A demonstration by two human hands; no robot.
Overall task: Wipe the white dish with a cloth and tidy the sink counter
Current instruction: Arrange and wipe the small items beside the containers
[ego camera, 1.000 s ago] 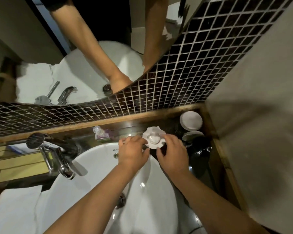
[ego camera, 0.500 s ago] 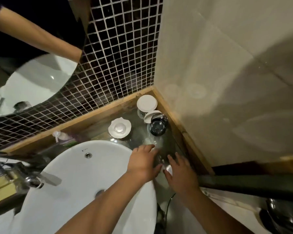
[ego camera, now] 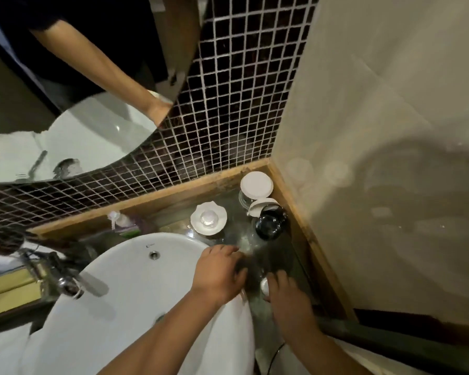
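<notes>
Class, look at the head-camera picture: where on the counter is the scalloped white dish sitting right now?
The white dish sits on the counter behind the basin, left of the black jar, beyond both hands.

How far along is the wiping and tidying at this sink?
The white dish sits set down on the counter, neither hand on it; whether it has been wiped can't be told. Both hands are nearer the front: the left hand over something dark and blurred, the right hand by a small white object. The jars in the corner look untouched.
</notes>
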